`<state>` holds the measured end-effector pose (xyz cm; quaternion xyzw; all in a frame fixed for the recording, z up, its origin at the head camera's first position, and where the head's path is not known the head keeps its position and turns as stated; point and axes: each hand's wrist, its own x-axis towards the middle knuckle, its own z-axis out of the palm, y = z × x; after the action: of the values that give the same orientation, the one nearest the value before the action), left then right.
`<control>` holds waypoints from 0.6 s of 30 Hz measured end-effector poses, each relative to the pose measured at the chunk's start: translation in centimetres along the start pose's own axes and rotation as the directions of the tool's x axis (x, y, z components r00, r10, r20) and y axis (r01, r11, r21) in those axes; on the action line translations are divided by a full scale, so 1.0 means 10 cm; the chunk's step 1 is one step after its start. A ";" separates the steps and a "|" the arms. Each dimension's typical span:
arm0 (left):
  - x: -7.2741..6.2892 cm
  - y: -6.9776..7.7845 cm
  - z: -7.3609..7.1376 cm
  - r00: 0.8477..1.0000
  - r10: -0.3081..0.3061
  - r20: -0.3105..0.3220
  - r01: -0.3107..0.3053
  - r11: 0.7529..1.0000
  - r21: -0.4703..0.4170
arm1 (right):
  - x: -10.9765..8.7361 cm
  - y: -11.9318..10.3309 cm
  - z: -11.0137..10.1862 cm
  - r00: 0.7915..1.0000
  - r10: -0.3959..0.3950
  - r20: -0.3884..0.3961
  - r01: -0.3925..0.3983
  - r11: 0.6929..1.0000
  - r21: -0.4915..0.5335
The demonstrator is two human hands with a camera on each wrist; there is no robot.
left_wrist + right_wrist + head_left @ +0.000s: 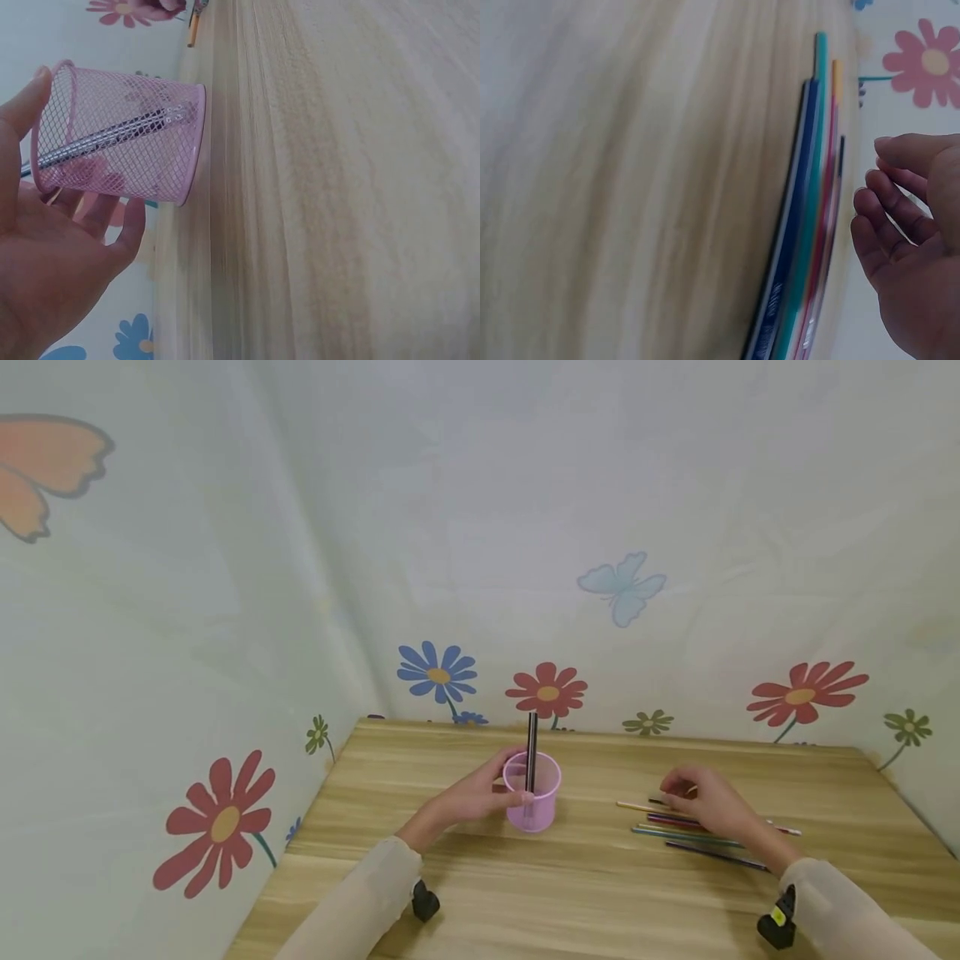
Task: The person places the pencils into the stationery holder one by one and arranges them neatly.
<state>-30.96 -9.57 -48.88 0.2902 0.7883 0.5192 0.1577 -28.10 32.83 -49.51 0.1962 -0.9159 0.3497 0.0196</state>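
My left hand (472, 795) grips a pink mesh pen cup (538, 818), thumb at the near rim and fingers round the far side. In the left wrist view, the cup's (150, 161) base faces the tabletop. A dark, pale-striped pencil (532, 739) stands in it, rising above the rim; whether it is one or two is unclear. Over a loose bunch of coloured pencils (690, 837) hovers my right hand (712, 802). Its fingers are loosely bent, with nothing seen between them in the right wrist view, where the pencils (799, 247) lie apart from the fingertips.
The wood-grain table (585, 902) ends at the back against a pale cloth (495, 527) printed with flowers and butterflies. The pencils lie roughly side by side on the right half, some partly hidden beneath my right hand and wrist. Each wrist carries a small black device (425, 902).
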 end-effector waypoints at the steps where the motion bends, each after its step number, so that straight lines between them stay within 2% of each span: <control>1: 0.00 0.00 0.00 1.000 -0.005 0.000 0.005 1.000 0.003 | -0.01 0.02 0.00 1.000 0.013 0.004 -0.013 1.000 -0.009; 8: 0.04 -0.05 0.02 1.000 0.012 0.004 -0.012 1.000 0.004 | -0.01 0.11 0.04 0.999 0.043 0.003 -0.043 0.999 -0.018; 18: 0.01 -0.03 0.02 1.000 -0.011 -0.010 0.011 1.000 0.000 | 0.11 0.21 0.09 0.998 0.006 0.065 -0.003 0.999 -0.038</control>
<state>-31.05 -9.50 -49.25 0.2834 0.7905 0.5199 0.1566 -29.81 33.30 -51.28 0.2050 -0.9230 0.3256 -0.0073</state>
